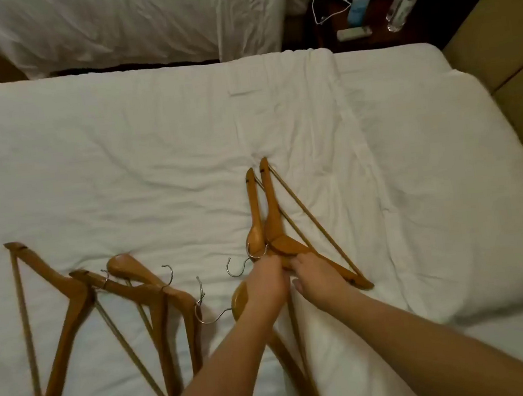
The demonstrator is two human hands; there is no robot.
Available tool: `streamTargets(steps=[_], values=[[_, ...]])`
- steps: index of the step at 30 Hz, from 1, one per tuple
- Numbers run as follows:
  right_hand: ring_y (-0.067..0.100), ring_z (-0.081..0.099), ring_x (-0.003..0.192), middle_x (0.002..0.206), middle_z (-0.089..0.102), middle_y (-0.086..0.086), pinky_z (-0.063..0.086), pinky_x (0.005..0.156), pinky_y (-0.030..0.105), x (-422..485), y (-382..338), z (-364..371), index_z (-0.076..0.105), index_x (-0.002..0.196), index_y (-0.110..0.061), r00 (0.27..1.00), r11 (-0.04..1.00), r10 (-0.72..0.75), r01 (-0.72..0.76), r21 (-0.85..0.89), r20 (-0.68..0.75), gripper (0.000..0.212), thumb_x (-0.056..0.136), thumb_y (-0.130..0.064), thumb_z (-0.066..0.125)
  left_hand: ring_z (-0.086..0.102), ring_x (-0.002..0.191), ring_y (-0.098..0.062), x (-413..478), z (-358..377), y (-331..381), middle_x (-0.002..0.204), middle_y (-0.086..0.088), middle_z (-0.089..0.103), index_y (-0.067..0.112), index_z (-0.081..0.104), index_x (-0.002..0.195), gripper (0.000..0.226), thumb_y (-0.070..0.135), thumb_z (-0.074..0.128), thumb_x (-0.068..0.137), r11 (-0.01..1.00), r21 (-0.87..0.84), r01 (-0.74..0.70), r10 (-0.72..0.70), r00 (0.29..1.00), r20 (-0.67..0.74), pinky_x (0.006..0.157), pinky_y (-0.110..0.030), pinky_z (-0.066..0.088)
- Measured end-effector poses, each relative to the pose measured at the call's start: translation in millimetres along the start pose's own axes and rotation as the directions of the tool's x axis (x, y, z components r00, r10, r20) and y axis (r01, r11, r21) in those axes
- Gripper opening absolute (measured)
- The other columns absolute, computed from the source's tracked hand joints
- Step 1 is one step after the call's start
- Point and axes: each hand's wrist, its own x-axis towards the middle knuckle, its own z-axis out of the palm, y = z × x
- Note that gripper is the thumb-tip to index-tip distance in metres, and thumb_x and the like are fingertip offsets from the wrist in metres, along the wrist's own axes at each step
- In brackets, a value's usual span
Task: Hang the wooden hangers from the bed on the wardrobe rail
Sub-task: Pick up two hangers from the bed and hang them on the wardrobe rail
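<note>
1. Head view: at far left a brown wooden triangular hanger lies flat on the white rumpled bed, beside an overlapped pile of like hangers with steel hooks.
2. My left hand closes around the necks of the bunched centre hangers.
3. My right hand clasps the same bundle — I'd align the hooks before lifting, so none snags.
</note>
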Motion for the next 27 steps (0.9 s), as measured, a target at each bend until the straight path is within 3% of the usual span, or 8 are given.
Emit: streamTargets(steps=[6,10,13,16,18,21,24,27], values=[[0.025,0.048,0.114,0.13,0.048,0.008,0.042,0.096,0.035,39.5,1.9,18.0,0.046,0.125,-0.015,0.989,0.996,0.082,-0.08,0.027,-0.119,0.035,0.091,-0.021,0.05,0.066,0.097,-0.033,34.0,14.8,-14.0,0.107,-0.013,0.066,0.014,0.069,0.101,0.027,0.017,0.045,0.087,0.994,0.066,0.082,-0.087,0.994,0.072,0.077,-0.038,0.051],[0.033,0.041,0.128,0.148,0.03,0.013,0.039,0.105,0.041,58.0,7.8,23.0,0.016,0.15,-0.018,0.97,0.972,0.222,-0.212,0.1,-0.102,0.064,0.094,-0.026,0.046,0.067,0.098,-0.032,42.9,14.4,-0.9,0.103,-0.01,0.071,0.009,0.068,0.096,0.028,0.022,0.044,0.09,0.957,-0.078,0.28,-0.272,0.957,0.1,0.078,-0.033,0.051],[0.034,0.044,0.127,0.143,0.036,0.016,0.037,0.107,0.044,66.7,13.5,33.3,-0.009,0.153,-0.02,0.971,0.971,0.236,-0.236,0.029,-0.023,0.087,0.092,-0.021,0.053,0.065,0.1,-0.034,44.3,22.7,6.8,0.106,-0.017,0.069,0.006,0.066,0.091,0.025,0.017,0.044,0.091,0.744,-0.42,0.52,-0.418,0.852,0.315,0.09,-0.038,0.054],[0.031,0.046,0.125,0.138,0.041,0.014,0.039,0.106,0.042,74.6,19.4,42.6,-0.01,0.153,-0.023,0.963,0.961,0.267,-0.265,0.081,-0.021,0.092,0.089,-0.02,0.056,0.065,0.093,-0.036,48.7,39.9,9.4,0.1,-0.026,0.066,0.006,0.066,0.092,0.022,0.016,0.047,0.091,0.416,-0.64,0.647,-0.48,0.753,0.45,0.084,-0.043,0.055],[0.029,0.046,0.125,0.137,0.043,0.012,0.039,0.104,0.042,79.1,23.9,43.6,0.003,0.153,-0.022,0.948,0.936,0.317,-0.31,0.169,-0.016,0.083,0.089,-0.025,0.056,0.063,0.083,-0.03,49.9,49.8,10.8,0.089,-0.015,0.067,0.014,0.065,0.082,0.014,0.016,0.053,0.09,0.155,-0.744,0.65,-0.474,0.71,0.521,0.076,-0.039,0.054],[0.024,0.055,0.116,0.126,0.055,0.005,0.042,0.097,0.039,80.6,25.1,46.3,0.039,0.131,-0.017,0.956,0.937,0.291,-0.279,0.209,-0.027,0.045,0.09,-0.027,0.054,0.065,0.102,-0.031,56.9,57.2,9.7,0.105,-0.013,0.071,0.009,0.069,0.102,0.02,0.021,0.064,0.087,-0.152,-0.798,0.584,-0.446,0.68,0.582,0.097,-0.046,0.051],[0.02,0.062,0.102,0.111,0.065,0.001,0.046,0.092,0.036,72.6,20.5,41.6,0.049,0.113,-0.022,0.958,0.926,0.279,-0.25,0.282,-0.07,0.019,0.094,-0.026,0.045,0.064,0.105,-0.031,55.6,60.1,7.9,0.112,-0.013,0.07,0.005,0.065,0.116,0.034,0.021,0.067,0.086,-0.262,-0.805,0.532,-0.417,0.69,0.592,0.102,-0.049,0.048],[0.019,0.062,0.094,0.101,0.065,0.0,0.05,0.088,0.037,63.0,19.7,28.0,0.049,0.097,-0.025,0.945,0.859,0.31,-0.23,0.456,-0.106,0.007,0.092,-0.025,0.044,0.066,0.11,-0.031,50.2,50.7,7.0,0.115,-0.014,0.072,0.01,0.064,0.119,0.038,0.018,0.072,0.083,-0.235,-0.861,0.451,-0.337,0.793,0.508,0.101,-0.049,0.049]])
